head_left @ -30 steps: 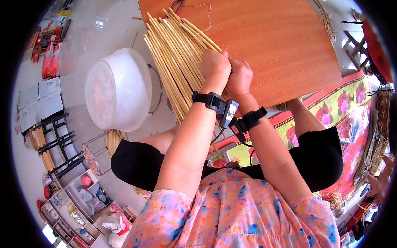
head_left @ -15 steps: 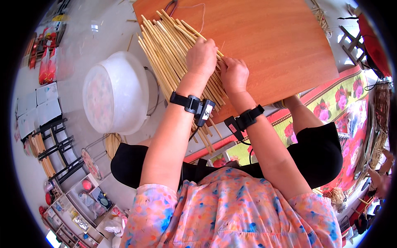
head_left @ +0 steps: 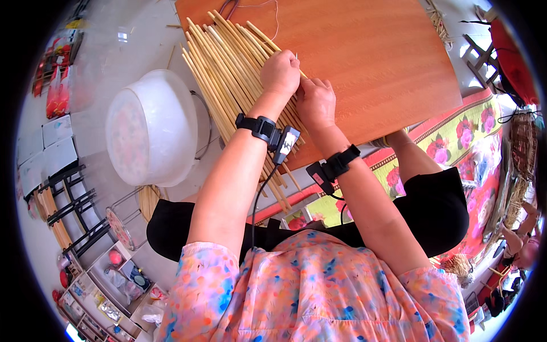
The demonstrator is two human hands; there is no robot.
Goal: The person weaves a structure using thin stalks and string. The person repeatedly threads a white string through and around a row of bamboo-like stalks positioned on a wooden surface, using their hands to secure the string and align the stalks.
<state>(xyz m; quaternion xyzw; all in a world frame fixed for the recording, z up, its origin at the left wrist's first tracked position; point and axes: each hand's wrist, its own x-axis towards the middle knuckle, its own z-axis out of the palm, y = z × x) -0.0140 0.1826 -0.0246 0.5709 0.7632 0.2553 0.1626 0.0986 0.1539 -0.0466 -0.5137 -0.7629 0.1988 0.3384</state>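
Observation:
A row of pale yellow sticks lies side by side on the brown table, slanting from far left toward me. Over the row's right edge, my left hand is closed, fingertips pinched together. A thin pale tip pokes up beside its fingers; what it belongs to is too small to make out. Close by on the right, my right hand is closed at the outermost stick, its thumb and forefinger on it. A pale thread curls on the table beyond the sticks, near dark red scissor-like handles.
The brown table stretches to the right. Left of it stands a large translucent white tub, with a metal-framed stool nearer me. A flowered cloth lies beyond my right knee. Shelving with small goods is at lower left.
My right hand has drawn slightly left and nearer to my left hand, which has turned a little. A thin pale tip now shows by the left fingers. The whole view has shifted slightly.

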